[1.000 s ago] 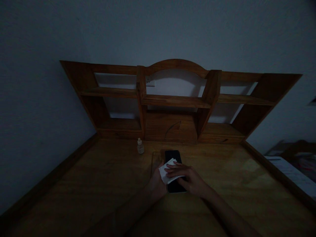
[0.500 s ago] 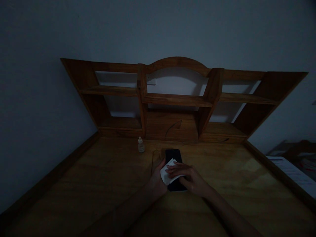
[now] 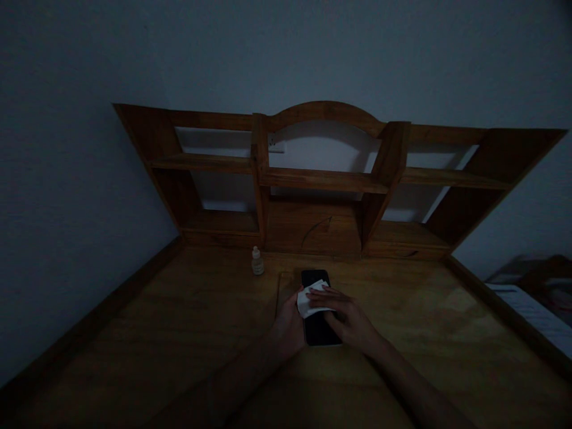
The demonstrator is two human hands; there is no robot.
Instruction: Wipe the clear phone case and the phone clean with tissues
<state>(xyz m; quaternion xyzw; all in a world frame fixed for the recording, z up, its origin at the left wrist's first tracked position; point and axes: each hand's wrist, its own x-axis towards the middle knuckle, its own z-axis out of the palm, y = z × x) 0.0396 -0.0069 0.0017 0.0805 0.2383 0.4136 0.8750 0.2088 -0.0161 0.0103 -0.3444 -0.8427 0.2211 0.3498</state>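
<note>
A dark smartphone point(image 3: 320, 330) lies flat on the wooden desk, its screen facing up. My left hand point(image 3: 289, 325) grips the phone's left edge; its fingers are partly hidden by a folded white tissue point(image 3: 306, 305). My right hand point(image 3: 346, 316) presses that tissue onto the upper half of the screen, with the fingers laid over it and the thumb lower on the glass. Beyond the hands, to the left, a small clear dropper bottle point(image 3: 258, 263) with a pale cap stands upright.
A wooden shelf unit point(image 3: 326, 179) with several compartments rises along the desk's back edge. Raised wooden rims point(image 3: 500, 310) border the sides. Printed paper point(image 3: 531, 316) lies beyond the right rim. The room is dim.
My right hand has slid the tissue slightly up the screen, and the tissue lies flatter under the fingers. My left hand stays at the phone's edge. The whole view has shifted a little.
</note>
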